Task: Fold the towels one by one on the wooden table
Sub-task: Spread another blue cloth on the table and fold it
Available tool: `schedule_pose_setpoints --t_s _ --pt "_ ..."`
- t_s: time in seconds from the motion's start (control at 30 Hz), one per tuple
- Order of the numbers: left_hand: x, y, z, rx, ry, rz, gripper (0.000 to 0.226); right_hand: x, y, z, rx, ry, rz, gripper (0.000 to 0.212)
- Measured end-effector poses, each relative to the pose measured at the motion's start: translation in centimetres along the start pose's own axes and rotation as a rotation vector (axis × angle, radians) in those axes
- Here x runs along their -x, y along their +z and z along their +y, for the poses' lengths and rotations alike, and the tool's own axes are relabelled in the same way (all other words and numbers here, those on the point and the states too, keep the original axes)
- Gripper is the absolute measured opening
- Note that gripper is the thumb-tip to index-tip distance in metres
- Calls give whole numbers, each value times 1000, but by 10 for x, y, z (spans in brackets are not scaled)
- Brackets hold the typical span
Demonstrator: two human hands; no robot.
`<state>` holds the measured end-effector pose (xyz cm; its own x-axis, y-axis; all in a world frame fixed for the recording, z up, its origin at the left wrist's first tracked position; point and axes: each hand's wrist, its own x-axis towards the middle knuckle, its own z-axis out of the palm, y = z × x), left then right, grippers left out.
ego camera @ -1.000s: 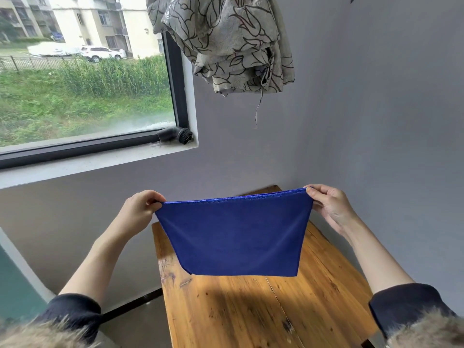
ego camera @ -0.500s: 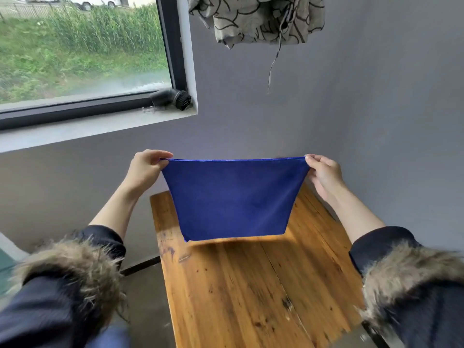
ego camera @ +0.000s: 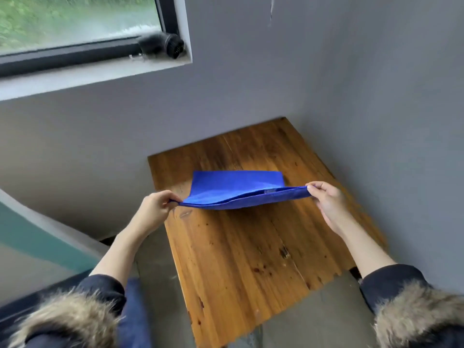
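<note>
Above the far half of a wooden table [ego camera: 251, 247], we see two bare hands holding a blue towel [ego camera: 236, 187] stretched between them. The left hand [ego camera: 154, 209] pinches the towel's near left corner, its fingers curled around the cloth. The right hand [ego camera: 329, 202] pinches the near right corner between thumb and fingertips, the remaining fingers bent loosely. The towel is doubled over: two layers show along the near edge, slightly parted near the right side, where we make out a small label between them. The near edge sags a little between the hands and is held above the wood, while the far part of the towel lies flat on the tabletop. Whether the middle of the near edge touches the table, we cannot tell.

Both forearms are bare, reaching out from dark sleeves [ego camera: 391, 280] trimmed with shaggy tan fur [ego camera: 416, 315]. The table is made of warm brown planks with dark knots and stains, and sits pushed into a corner of grey walls [ego camera: 376, 96]. Up on the left wall we see a window [ego camera: 75, 18] with a dark frame and blurred greenery outside. A small black cylindrical object [ego camera: 162, 45] rests on the pale sill at the window's right end. Grey floor [ego camera: 313, 320] shows below the table's near edge.
</note>
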<state>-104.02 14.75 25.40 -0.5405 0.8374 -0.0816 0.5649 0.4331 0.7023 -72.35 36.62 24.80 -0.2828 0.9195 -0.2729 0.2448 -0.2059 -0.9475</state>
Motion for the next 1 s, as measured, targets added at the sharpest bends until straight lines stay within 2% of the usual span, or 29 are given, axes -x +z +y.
schedule_pose_setpoints --t_s 0.27,0.4,0.6,0.8,0.9,1.0 --pt "83 81 -75 -140 -111 -317 19 68 -25 118 439 189 -216 9" --pt "117 104 -101 -224 -36 -432 23 89 -31 155 616 228 -331 8" --pt "152 126 -118 -373 137 -359 26 113 -39 203 1071 -1 -477 10" --pt "156 140 -125 -494 167 -351 24 123 -33 230 1244 -119 -533 14" --pt "155 145 -125 -556 101 -340 25 125 -28 233 1259 -171 -453 11" --pt "150 146 -120 -577 77 -320 22 118 -22 227 1253 -216 -366 18"
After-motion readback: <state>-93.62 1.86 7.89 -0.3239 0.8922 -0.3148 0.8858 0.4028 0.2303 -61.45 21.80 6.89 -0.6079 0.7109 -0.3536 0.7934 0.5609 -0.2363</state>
